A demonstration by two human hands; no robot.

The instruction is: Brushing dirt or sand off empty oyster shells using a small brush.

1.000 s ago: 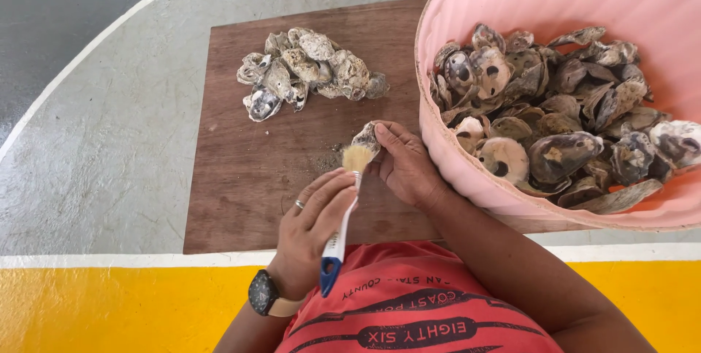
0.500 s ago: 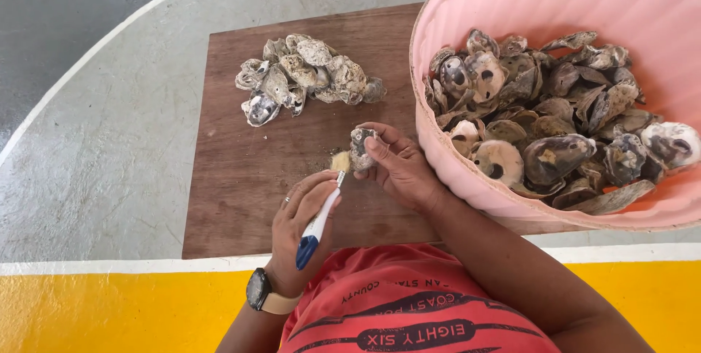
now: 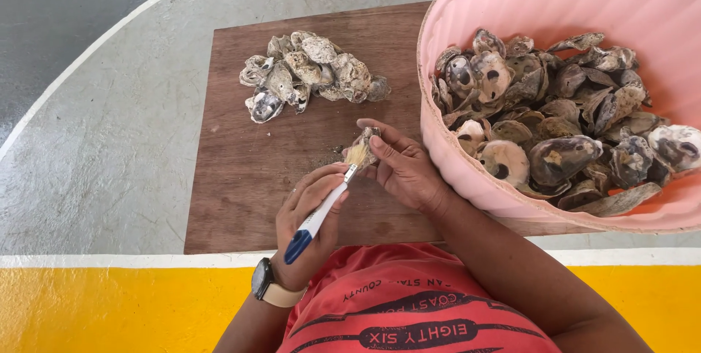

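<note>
Painted concrete floor lies under a wooden board (image 3: 241,178). Above its near half, right hand (image 3: 405,170) fingers clamp an oyster shell (image 3: 367,141); left hand (image 3: 310,221) grips a brush (image 3: 321,210), bristles seemingly touching the shell's left edge.

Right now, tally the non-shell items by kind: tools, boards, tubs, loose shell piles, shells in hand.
Brush, in the left hand: 1
Wooden board: 1
Pink tub, shells inside too many to count: 1
Shell pile on the board: 1
Shell held in the right hand: 1
Total: 5
</note>
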